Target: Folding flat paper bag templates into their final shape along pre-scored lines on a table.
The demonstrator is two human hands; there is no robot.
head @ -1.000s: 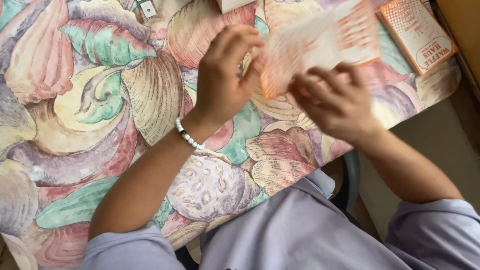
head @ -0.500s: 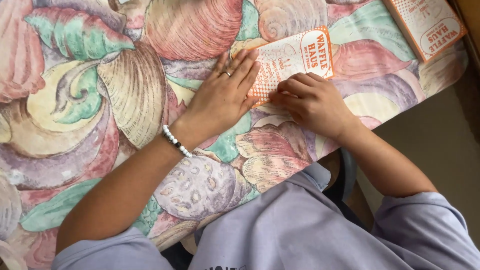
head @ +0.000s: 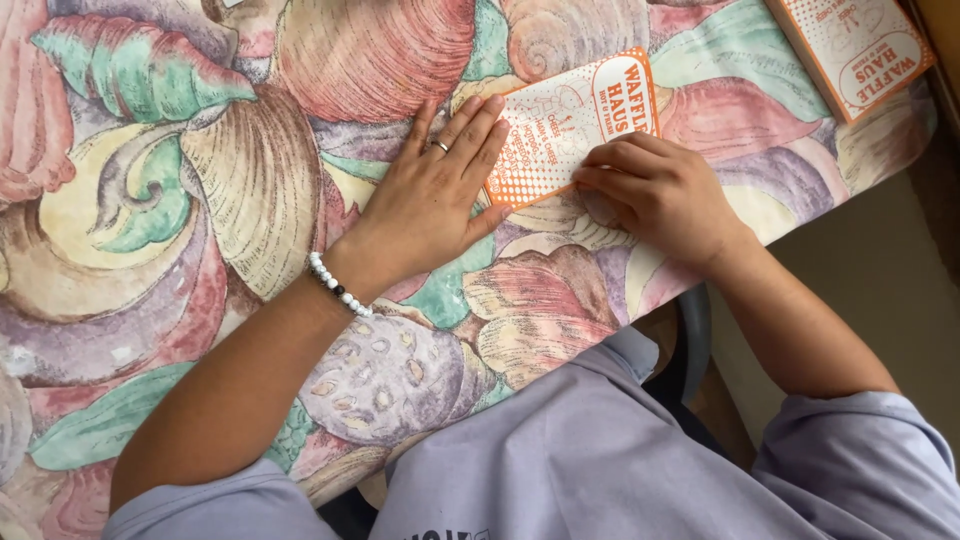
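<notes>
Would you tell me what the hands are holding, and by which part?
Nothing is gripped: the left hand presses flat on the orange-and-white paper sleeve's left end, and the right hand presses its lower edge.

A thin, matt paper sleeve [head: 565, 125], printed in orange and white, is being pressed flat under the left hand [head: 430, 195] and the right hand [head: 660, 190]. A tablecloth [head: 200, 200] with a smooth, faintly sheened look and a shell print is being shown beneath it. A beaded bracelet [head: 338, 285], glossy white with one dark bead, is being worn. A metal ring [head: 440, 146] is glinting. Soft, matt lilac cloth sleeves [head: 860, 450] are being seen.
</notes>
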